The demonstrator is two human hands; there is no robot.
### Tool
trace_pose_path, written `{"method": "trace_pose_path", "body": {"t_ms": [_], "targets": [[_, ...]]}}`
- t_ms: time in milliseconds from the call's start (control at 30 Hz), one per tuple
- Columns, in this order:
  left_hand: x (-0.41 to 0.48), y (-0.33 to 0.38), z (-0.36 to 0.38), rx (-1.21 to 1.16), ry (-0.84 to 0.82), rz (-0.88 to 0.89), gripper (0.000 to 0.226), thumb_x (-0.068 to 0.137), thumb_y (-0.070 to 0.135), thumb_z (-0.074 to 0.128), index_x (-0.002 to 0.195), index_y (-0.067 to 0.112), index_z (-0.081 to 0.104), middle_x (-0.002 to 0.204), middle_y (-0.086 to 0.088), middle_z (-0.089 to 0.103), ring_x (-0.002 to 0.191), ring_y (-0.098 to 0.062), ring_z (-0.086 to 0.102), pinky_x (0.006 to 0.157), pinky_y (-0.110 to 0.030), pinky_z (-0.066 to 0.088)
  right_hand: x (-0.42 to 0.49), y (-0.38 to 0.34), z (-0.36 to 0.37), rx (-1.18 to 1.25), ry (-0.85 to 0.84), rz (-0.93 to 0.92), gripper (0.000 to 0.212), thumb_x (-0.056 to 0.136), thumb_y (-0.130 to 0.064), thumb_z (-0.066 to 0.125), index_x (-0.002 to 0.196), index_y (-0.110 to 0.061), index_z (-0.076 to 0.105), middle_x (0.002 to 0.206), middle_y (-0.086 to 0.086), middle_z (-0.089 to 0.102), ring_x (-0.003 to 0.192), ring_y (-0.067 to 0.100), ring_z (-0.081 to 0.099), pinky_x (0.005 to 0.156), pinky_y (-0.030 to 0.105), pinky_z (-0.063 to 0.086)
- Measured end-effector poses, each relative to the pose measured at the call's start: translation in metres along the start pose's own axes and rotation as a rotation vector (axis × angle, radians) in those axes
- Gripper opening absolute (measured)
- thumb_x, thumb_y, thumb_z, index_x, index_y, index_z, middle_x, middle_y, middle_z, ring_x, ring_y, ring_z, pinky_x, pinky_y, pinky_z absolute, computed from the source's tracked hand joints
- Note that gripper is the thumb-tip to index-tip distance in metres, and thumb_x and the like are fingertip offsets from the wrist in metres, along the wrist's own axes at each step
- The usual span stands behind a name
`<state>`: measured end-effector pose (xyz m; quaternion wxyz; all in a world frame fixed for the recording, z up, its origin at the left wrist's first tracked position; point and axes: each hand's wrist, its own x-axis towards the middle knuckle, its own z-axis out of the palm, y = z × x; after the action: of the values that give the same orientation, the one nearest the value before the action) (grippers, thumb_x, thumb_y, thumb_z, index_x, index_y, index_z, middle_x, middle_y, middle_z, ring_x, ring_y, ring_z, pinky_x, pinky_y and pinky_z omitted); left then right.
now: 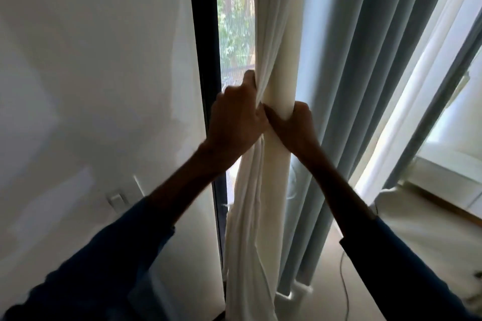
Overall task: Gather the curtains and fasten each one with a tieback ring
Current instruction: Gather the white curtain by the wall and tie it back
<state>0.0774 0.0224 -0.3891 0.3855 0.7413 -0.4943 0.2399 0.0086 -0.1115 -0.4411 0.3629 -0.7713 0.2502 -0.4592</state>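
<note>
We hold the cream curtain [277, 41] gathered just right of the dark window frame [202, 34]. Our left hand [236, 118] curls round its loose folds. Our right hand [296, 125] grips the tighter roll, touching the left. A blue-grey curtain [349, 65] hangs alongside on the right.

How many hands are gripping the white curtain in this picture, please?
2. The left hand grips the white curtain from its left side, slightly higher. The right hand grips it from the right side, close beside the left one. No further hand is in view.
</note>
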Motion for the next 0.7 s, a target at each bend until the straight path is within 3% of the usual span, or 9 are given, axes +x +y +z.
{"method": "trace_pose_path", "body": {"t_ms": [100,167,200,333,400,467,600,667,700], "targets": [[-0.032,-0.002,0.026,0.048,-0.163,-0.08,0.041,0.086,0.013,0.061,0.125,0.003,0.054,0.094,-0.018,0.071,0.089,-0.044,0.07,0.077,-0.043,0.056,-0.034,0.021,0.01,-0.188,-0.093,-0.022,0.025,0.09,-0.03,0.069,0.077,-0.01,0.064,0.069,0.004,0.067,0.058,0.007,0.062,0.053,0.028,0.042],[-0.045,-0.005,0.041,0.085,-0.276,-0.141,0.043,0.088,0.015,0.056,0.129,0.002,0.05,0.102,-0.021,0.069,0.097,-0.046,0.067,0.081,-0.045,0.054,-0.056,0.033,0.017,-0.27,-0.196,-0.056,0.01,0.087,-0.015,0.067,0.085,-0.006,0.068,0.081,0.011,0.072,0.073,0.024,0.068,0.058,0.027,0.039],[-0.05,-0.007,0.048,0.098,-0.328,-0.167,0.041,0.089,0.015,0.054,0.128,0.002,0.049,0.105,-0.022,0.068,0.1,-0.047,0.066,0.082,-0.046,0.053,-0.066,0.039,0.019,-0.251,-0.249,-0.056,0.004,0.087,-0.01,0.064,0.087,-0.01,0.068,0.083,0.006,0.073,0.078,0.022,0.069,0.059,0.024,0.038],[-0.06,-0.02,0.062,-0.013,-0.404,-0.261,0.028,0.091,0.017,0.054,0.115,0.003,0.054,0.109,-0.02,0.066,0.102,-0.046,0.064,0.083,-0.042,0.052,-0.097,0.062,0.021,0.054,-0.398,0.011,0.021,0.096,-0.017,0.049,0.096,-0.036,0.06,0.091,-0.029,0.067,0.086,-0.012,0.061,0.071,0.014,0.046],[-0.062,-0.026,0.067,-0.052,-0.429,-0.306,0.038,0.092,0.019,0.054,0.125,0.0,0.05,0.115,-0.021,0.066,0.106,-0.045,0.063,0.088,-0.042,0.053,-0.108,0.075,0.023,0.222,-0.476,0.08,0.027,0.097,-0.019,0.055,0.119,-0.033,0.06,0.112,-0.019,0.069,0.109,0.001,0.063,0.091,0.026,0.052],[-0.064,-0.03,0.072,-0.078,-0.486,-0.355,0.057,0.096,0.023,0.053,0.141,-0.006,0.036,0.124,-0.023,0.064,0.114,-0.044,0.062,0.098,-0.045,0.051,-0.117,0.086,0.027,0.235,-0.512,0.103,0.049,0.086,-0.023,0.068,0.131,-0.037,0.053,0.124,-0.02,0.067,0.121,0.007,0.061,0.1,0.03,0.051],[-0.069,-0.032,0.079,-0.098,-0.527,-0.378,0.08,0.097,0.03,0.054,0.153,-0.009,0.013,0.13,-0.023,0.061,0.119,-0.042,0.059,0.102,-0.043,0.048,-0.131,0.097,0.049,-0.001,-0.431,0.113,0.04,0.078,-0.054,0.069,0.111,-0.054,0.048,0.098,-0.044,0.063,0.094,-0.02,0.061,0.075,0.002,0.045],[-0.071,-0.035,0.079,-0.117,-0.589,-0.371,0.089,0.095,0.03,0.056,0.154,-0.009,0.002,0.137,-0.022,0.056,0.123,-0.039,0.057,0.1,-0.038,0.046,-0.131,0.109,0.059,-0.014,-0.35,0.137,0.025,0.083,-0.045,0.07,0.104,-0.038,0.059,0.082,-0.033,0.066,0.08,-0.013,0.063,0.069,0.009,0.047],[-0.071,-0.038,0.077,-0.138,-0.652,-0.366,0.093,0.093,0.032,0.059,0.155,-0.007,0.0,0.139,-0.021,0.054,0.123,-0.037,0.057,0.096,-0.034,0.047,-0.129,0.112,0.062,-0.026,-0.31,0.137,0.017,0.088,-0.034,0.07,0.101,-0.024,0.065,0.08,-0.025,0.067,0.079,-0.006,0.064,0.07,0.021,0.05]]}}
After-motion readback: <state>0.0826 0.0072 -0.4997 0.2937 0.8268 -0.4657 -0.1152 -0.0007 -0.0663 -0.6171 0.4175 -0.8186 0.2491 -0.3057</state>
